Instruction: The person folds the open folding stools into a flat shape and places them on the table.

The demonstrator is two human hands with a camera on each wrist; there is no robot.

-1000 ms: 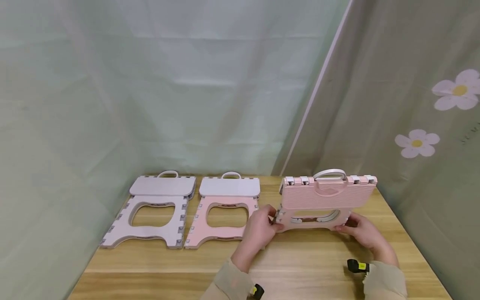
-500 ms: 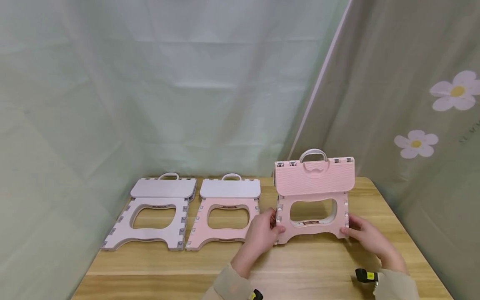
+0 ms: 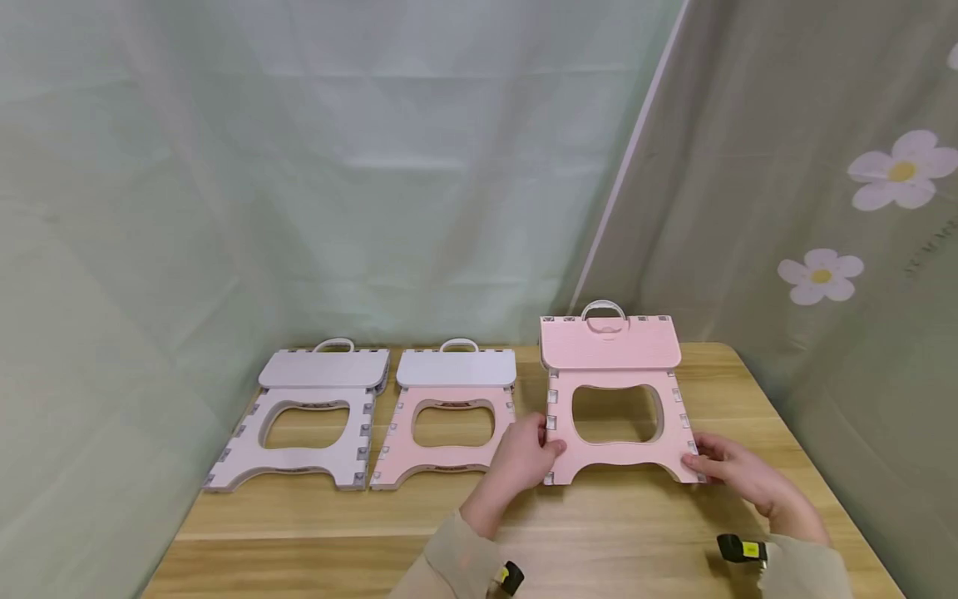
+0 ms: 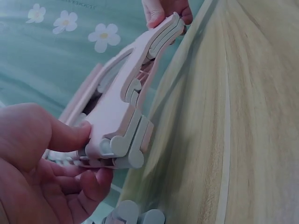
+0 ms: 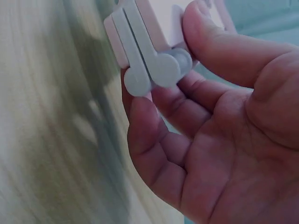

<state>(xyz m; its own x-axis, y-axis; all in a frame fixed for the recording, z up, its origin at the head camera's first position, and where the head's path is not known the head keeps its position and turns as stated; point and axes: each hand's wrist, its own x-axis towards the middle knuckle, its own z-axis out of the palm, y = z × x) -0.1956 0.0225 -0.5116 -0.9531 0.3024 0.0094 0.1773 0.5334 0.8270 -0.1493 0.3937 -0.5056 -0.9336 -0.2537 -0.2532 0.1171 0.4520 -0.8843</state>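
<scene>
A folded pink step stool [image 3: 609, 345] with a pale carry handle is held between both hands at the right of the head view. My left hand [image 3: 521, 452] grips its lower left leg, thumb on the front face. On the lower right leg, the right hand [image 3: 737, 470] pinches with the thumb in front and fingers behind. Both wrist views show a gap between the stool's leg ends [image 4: 124, 144] and the tabletop. In the right wrist view the fingers curl round the grey hinge ends [image 5: 159, 70].
Two more folded stools lie on the wooden table [image 3: 337, 532]: a white one [image 3: 322, 370] at the far left and a pink one with a white top [image 3: 449, 457] beside my left hand. Curtains [image 3: 449, 166] hang close behind and at the right.
The held stool has tipped back from leaning toward me, so its front face now shows fully. It has shifted slightly left. The two other stools have stayed put.
</scene>
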